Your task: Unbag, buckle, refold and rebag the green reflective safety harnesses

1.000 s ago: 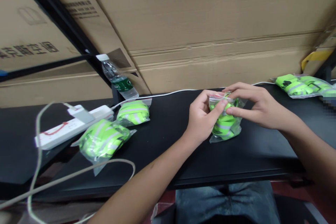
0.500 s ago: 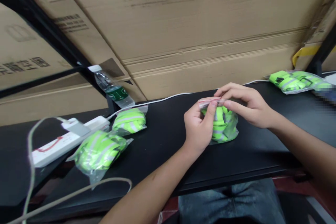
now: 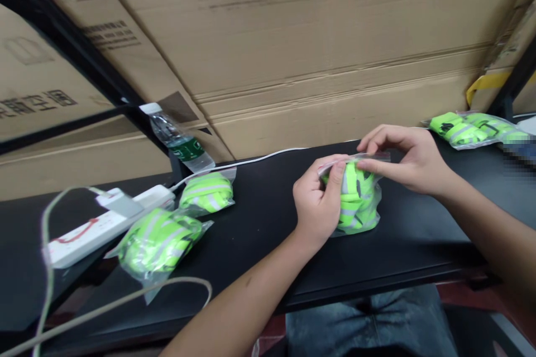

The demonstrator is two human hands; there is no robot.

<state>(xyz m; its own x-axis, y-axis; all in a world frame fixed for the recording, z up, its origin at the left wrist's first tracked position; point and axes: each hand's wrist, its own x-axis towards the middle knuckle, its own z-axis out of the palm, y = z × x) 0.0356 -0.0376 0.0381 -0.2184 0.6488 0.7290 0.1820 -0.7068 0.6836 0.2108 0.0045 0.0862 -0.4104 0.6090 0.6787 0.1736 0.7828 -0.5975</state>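
Note:
A clear zip-lock bag [image 3: 358,201] packed with neon-green straps with grey reflective stripes stands upright on the black table, its red-lined zip edge at the top. My left hand [image 3: 320,195] is closed on the left end of that edge, thumb in front. At the right part of the same edge, my right hand [image 3: 404,159] pinches the plastic between thumb and fingers. The straps show through the front of the bag, and my left fingers hide its left side.
Left on the black table [image 3: 251,217] lie two more filled bags, one nearer [image 3: 159,242] and one farther [image 3: 208,192], beside a white power strip [image 3: 113,226] with cables. A water bottle [image 3: 180,142] leans behind. Filled bags [image 3: 473,129] lie far right. Cardboard [image 3: 314,39] stands along the back.
My right hand has slid right and slightly up along the zip edge, uncovering more of it. My left hand keeps its hold, nearly still.

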